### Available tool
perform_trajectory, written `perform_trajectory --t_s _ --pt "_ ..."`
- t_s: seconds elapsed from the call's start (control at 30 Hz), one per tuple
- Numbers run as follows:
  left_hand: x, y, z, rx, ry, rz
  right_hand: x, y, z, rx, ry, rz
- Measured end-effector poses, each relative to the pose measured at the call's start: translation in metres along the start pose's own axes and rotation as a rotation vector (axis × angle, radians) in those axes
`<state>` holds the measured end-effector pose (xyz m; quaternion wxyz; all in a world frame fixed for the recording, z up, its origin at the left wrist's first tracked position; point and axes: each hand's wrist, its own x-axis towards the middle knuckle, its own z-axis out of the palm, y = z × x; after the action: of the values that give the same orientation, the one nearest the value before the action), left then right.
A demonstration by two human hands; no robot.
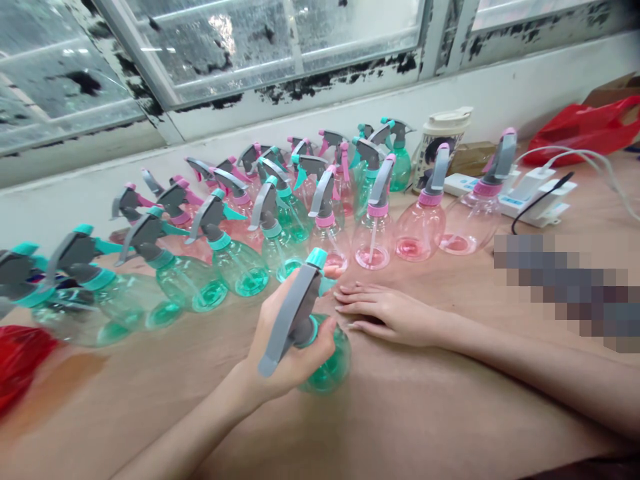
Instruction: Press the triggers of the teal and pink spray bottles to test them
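My left hand (287,340) is wrapped round the neck of a green spray bottle (330,363) with a grey and teal trigger head. The bottle stands on the table, its head leaning up past my fingers. Just right of it, my right hand (383,313) lies palm down on the wood, fingers stretched out and holding nothing. Behind both hands, several more spray bottles stand in rows: green ones (245,267) to the left and pink ones (420,230) to the right, all with trigger heads fitted.
A lidded paper cup (443,143) stands behind the pink bottles. Right of it are a power strip with white chargers (537,193), cables and a red plastic bag (583,133). Another red bag (23,363) lies at the left edge. Windows (280,47) rise behind the table.
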<state>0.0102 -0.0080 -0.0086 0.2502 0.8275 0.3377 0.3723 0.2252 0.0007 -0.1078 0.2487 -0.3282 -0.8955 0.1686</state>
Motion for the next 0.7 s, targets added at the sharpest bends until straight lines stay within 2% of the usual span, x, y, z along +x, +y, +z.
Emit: perform_trajectory --t_s 0.57,0.7 --pt "-0.0058 -0.0002 -0.0005 0.030 -0.008 -0.070 -0.0029 -0.0001 0.0026 -0.046 0.056 0.014" --pt "-0.0026 0.0034 -0.0045 0.038 -0.026 -0.024 -0.0030 -0.0004 0.0021 -0.034 0.055 0.017"
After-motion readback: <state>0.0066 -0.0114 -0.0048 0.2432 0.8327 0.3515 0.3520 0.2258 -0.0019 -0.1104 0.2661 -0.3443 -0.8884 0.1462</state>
